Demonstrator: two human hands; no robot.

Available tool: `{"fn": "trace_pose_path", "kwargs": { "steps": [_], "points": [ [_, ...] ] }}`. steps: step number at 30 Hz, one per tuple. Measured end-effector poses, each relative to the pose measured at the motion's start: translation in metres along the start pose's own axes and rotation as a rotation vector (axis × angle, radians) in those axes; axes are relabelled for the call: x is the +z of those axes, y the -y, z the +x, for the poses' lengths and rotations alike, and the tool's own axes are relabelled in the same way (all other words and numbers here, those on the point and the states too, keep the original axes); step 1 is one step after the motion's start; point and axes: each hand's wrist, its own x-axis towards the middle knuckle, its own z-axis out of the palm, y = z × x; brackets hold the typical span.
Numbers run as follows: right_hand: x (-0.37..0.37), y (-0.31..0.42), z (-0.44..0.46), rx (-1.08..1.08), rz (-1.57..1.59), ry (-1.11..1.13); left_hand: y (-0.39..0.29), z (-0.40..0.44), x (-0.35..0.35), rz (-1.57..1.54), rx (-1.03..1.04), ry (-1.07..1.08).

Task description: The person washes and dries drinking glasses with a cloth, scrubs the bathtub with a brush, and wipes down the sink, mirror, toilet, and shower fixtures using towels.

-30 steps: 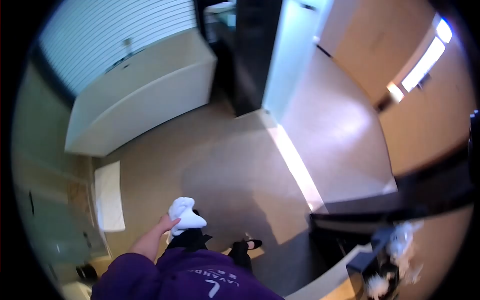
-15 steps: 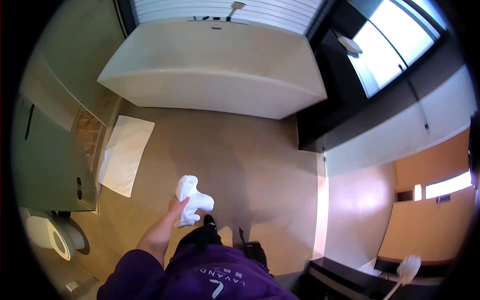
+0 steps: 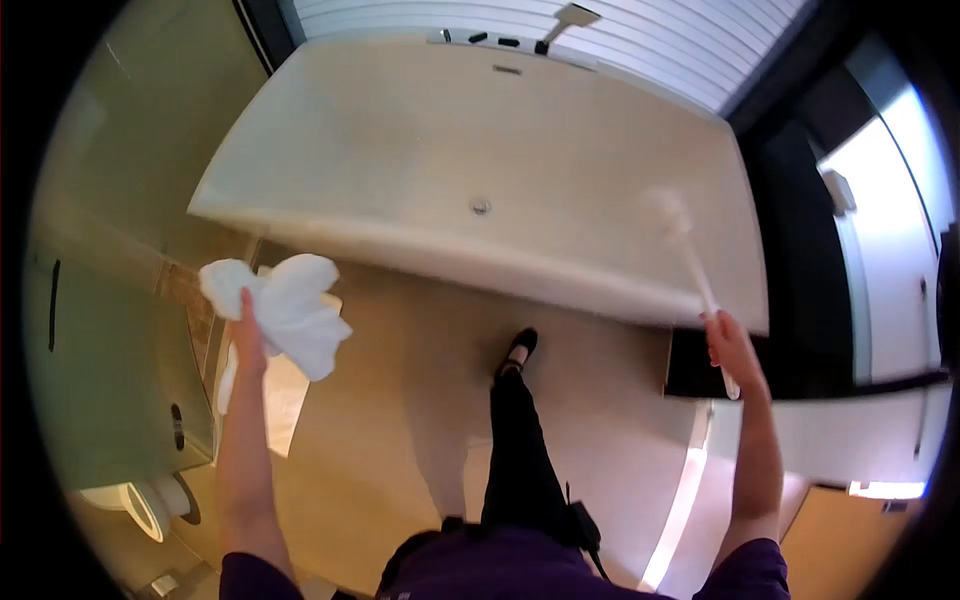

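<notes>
A bunched white cloth (image 3: 300, 315) is gripped in my left hand (image 3: 246, 335), held out over the floor left of my body. My right hand (image 3: 732, 348) is closed round the handle of a white brush (image 3: 703, 275), which looks like a toilet brush. Its blurred head points forward, over the right part of the white bathtub (image 3: 400, 130). Whether the head touches the tub cannot be made out. The cloth partly covers a white mat (image 3: 288, 400) lying on the floor.
A drain (image 3: 480, 206) lies in the tub's bottom, and a tap (image 3: 570, 22) stands on its far rim. On the left are a glass panel (image 3: 110, 330) and a toilet (image 3: 150, 508). A dark ledge (image 3: 800, 230) borders the tub's right end.
I have moved closer to the bathtub. The cloth has come forward and left, spreading wider. The brush has swung from the lower right up to the tub, and my right hand has come into view.
</notes>
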Motion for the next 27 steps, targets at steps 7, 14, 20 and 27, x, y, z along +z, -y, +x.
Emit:
{"fn": "trace_pose_path", "kwargs": {
  "steps": [7,14,20,27],
  "points": [
    [0.145,-0.003,0.34,0.049,-0.136,0.388,0.019,0.212,0.138,0.52,-0.11,-0.037],
    [0.316,-0.035,0.448,0.845,0.819,-0.086,0.041,0.271,0.171,0.741,-0.015,-0.136],
    [0.493,0.187,0.402,0.748,0.458,0.338,0.039,0.315,0.166,0.894,-0.024,-0.244],
    [0.484,0.042,0.427,0.171,-0.028,-0.202,0.044,0.331,0.152,0.616,-0.079,-0.236]
  ]
}}
